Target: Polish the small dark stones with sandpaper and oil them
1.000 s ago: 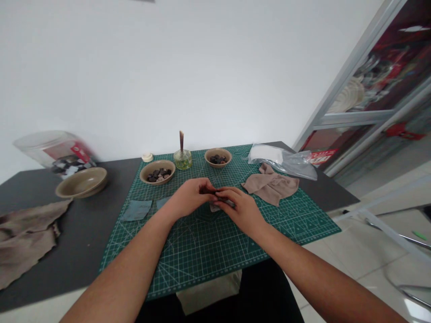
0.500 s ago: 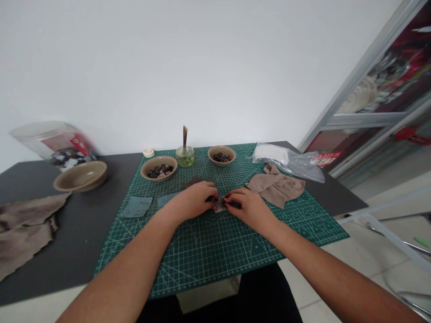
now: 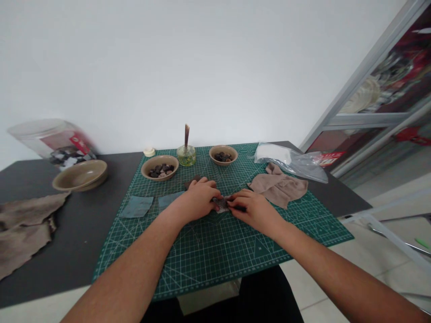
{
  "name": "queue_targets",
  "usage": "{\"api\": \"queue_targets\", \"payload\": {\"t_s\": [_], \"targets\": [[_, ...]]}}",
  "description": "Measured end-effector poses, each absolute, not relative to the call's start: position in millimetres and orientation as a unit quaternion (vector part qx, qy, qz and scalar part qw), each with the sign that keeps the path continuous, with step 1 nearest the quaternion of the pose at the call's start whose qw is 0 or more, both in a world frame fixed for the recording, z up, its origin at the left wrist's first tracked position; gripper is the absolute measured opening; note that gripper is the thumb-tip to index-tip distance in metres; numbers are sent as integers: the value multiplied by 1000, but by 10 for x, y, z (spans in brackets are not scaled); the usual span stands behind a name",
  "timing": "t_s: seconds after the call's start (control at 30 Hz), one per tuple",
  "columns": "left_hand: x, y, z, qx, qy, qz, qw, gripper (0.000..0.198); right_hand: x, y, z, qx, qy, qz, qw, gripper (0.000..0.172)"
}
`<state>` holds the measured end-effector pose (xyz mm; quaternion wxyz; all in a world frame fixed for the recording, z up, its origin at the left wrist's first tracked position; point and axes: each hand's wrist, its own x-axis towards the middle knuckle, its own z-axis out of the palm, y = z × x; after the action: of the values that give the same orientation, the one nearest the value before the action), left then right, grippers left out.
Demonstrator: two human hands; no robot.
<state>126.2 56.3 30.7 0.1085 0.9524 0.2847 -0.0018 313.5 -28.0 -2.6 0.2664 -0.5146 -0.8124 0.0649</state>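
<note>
Over the middle of the green cutting mat (image 3: 215, 251), my left hand (image 3: 204, 197) and my right hand (image 3: 252, 208) meet with fingertips pinched on a small greyish-brown piece (image 3: 221, 204). Its paler lower edge shows between them; what it is I cannot make out, as the fingers cover much of it. A brown scrap (image 3: 192, 181) lies just behind my left hand. Left of that hand are two flat blue-grey pieces, one square (image 3: 137, 207) and one partly covered (image 3: 168, 200). A crumpled beige-pink cloth (image 3: 279, 185) rests right of my right hand.
Two tan bowls hold dark chunks, one at left (image 3: 159, 161), one at centre back (image 3: 223, 150). Between them stands a glass jar (image 3: 186, 158) with thin sticks. A plastic bag (image 3: 296, 162) lies back right. Further left are an empty bowl (image 3: 81, 176), a clear tub (image 3: 47, 134) and brown hide-like sheets (image 3: 27, 233).
Both hands stay pinched at the same place, their fingers shifting slightly, and more of the greyish-brown piece shows between them. The whole view has moved a little.
</note>
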Motion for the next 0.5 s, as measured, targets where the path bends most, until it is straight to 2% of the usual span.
{"api": "queue_targets", "payload": {"t_s": [0.33,0.5], "targets": [[1297,534,382,941,319,-20,110,22,3156,-254,-29,-520,-813,48,259,9],[1293,544,372,940,320,-15,117,21,3124,-275,-43,-512,-809,51,283,10]]}}
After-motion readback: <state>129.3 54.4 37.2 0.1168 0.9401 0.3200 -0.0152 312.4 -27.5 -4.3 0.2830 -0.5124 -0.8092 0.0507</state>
